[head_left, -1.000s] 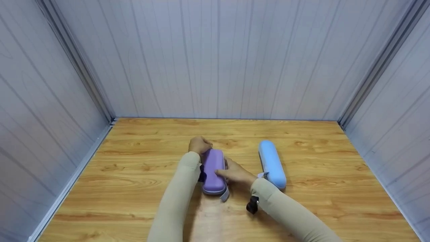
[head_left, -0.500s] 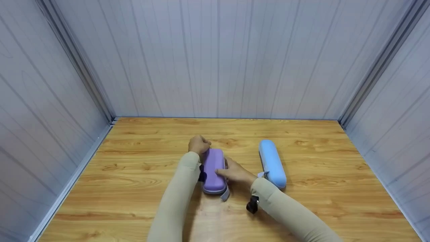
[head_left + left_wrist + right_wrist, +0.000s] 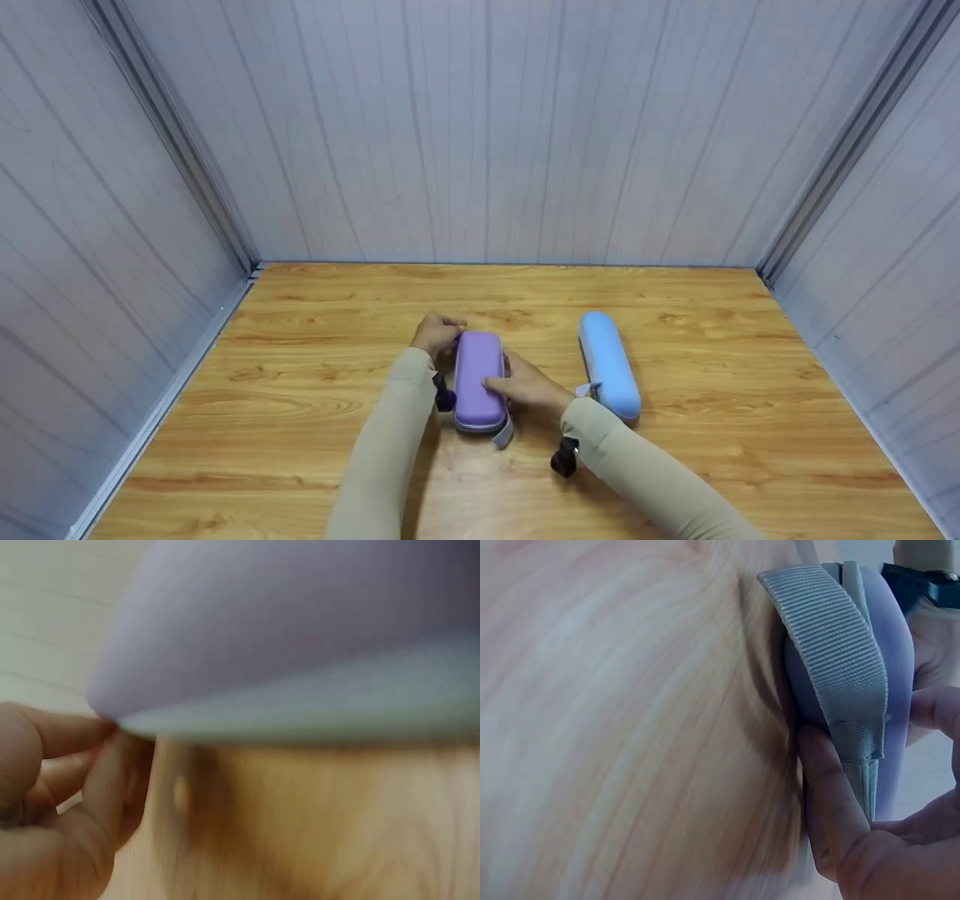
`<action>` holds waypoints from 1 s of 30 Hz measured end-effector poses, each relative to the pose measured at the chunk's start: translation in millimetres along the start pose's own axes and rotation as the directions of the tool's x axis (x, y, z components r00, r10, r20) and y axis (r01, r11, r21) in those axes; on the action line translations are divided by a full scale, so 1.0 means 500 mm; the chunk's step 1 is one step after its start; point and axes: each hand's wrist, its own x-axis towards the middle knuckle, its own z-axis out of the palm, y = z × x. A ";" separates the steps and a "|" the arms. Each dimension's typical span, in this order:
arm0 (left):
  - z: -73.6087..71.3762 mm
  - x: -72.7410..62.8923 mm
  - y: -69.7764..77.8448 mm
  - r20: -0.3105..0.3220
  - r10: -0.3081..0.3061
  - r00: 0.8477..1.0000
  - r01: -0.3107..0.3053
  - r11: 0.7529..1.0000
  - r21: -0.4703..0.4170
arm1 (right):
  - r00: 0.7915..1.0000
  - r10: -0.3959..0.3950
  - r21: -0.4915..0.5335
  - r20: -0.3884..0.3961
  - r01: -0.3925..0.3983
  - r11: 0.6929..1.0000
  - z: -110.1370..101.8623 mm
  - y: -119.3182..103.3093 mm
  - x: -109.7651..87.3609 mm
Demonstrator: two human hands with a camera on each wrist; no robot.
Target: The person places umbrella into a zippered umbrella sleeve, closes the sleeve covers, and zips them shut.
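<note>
A purple zip-up hard case lies on the wooden table, its long side running away from me. My right hand grips it from the right, thumb on top and fingers against the side. From the near end sticks out a grey fabric strap, large in the right wrist view. At the far left corner is my left hand; the left wrist view shows its thumb and fingers pinching at the zipper edge. The small zipper pull itself is hidden by those fingertips.
A blue zip-up case with a pale strap lies to the right, beyond my right wrist. Light panelled walls enclose the wooden table at the back and both sides.
My left hand has moved a little left and towards me from the far end, round the case's far left corner. The right hand keeps its grip, and the case has barely shifted.
</note>
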 end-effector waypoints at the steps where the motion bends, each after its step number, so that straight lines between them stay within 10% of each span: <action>1: -0.001 0.000 -0.002 0.011 0.017 1.000 -0.017 0.999 0.028 | 1.000 -0.002 0.003 0.002 0.002 1.000 0.000 0.001 0.001; 15: -0.028 -0.004 -0.001 0.193 0.108 0.975 -0.156 0.955 0.253 | 0.999 0.038 0.012 0.004 -0.038 0.999 -0.001 0.005 0.005; 23: -0.014 -0.017 0.003 0.141 0.247 0.959 -0.285 0.822 0.494 | 1.000 0.024 0.004 0.009 -0.024 1.000 -0.002 0.008 0.005; 30: -0.001 -0.027 0.004 0.038 0.256 0.966 -0.240 0.832 0.501 | 0.999 0.043 0.035 -0.004 -0.043 0.998 0.000 0.006 0.004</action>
